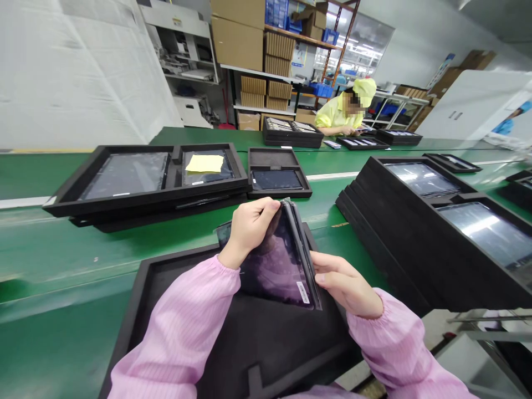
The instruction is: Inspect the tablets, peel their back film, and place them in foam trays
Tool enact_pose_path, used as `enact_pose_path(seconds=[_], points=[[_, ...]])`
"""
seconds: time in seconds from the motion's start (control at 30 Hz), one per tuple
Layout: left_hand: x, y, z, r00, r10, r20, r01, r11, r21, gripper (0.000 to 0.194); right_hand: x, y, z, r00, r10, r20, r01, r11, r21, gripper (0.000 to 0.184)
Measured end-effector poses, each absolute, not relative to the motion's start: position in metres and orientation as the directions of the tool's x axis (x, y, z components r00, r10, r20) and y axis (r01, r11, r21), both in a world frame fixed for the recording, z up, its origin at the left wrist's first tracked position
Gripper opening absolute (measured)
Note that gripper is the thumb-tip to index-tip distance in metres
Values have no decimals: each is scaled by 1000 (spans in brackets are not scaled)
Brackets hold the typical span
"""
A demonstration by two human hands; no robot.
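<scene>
- Our left hand (251, 224) grips film-covered screen panels (276, 263); right hand (349, 285) touches their edge, pinch unclear.
- Beneath our fingers: black foam tray (274, 343).
- Beyond them: two-compartment tray (158, 203), apparently done; held panels remain.

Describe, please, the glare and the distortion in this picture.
Head view: white glare streaks the big far-right screen; head view: a pinkish reflection tints the held panel; head view: the background rack leans, probably from wide-lens distortion.

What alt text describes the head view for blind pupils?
The left hand and right hand hold a stack of dark panels above a black tray at a green bench. Beyond are other panel-filled trays and a person in a yellow cap.
</scene>
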State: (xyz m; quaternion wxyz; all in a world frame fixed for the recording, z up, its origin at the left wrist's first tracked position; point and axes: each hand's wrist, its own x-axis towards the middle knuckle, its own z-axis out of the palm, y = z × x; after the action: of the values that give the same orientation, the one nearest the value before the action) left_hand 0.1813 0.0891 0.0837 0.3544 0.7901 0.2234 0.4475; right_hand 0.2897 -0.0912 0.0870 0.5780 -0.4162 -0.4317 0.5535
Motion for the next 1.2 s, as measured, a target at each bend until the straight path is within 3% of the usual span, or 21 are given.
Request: enact_pose_path(seconds=[0.33, 0.63, 0.73, 0.87, 1.2], points=[[173, 87, 83, 494, 647, 581, -24, -658, 753, 54, 277, -96, 86, 18, 998, 67, -238, 69, -969, 45], [179, 88, 84, 510, 684, 523, 40, -626, 779, 52, 262, -89, 88, 208, 976, -60, -486, 50, -872, 36], [179, 89, 82, 507, 679, 531, 26, -628, 778, 53, 261, -86, 91, 216, 973, -82, -477, 32, -878, 33], [173, 92, 82, 514, 649, 561, -47, -632, 774, 61, 266, -83, 96, 156, 985, -78, -452, 1, -892, 32], [161, 93, 85, 502, 645, 576, -148, -592, 792, 70, 268, -88, 113, 67, 996, -64, -662, -4, -749, 33]])
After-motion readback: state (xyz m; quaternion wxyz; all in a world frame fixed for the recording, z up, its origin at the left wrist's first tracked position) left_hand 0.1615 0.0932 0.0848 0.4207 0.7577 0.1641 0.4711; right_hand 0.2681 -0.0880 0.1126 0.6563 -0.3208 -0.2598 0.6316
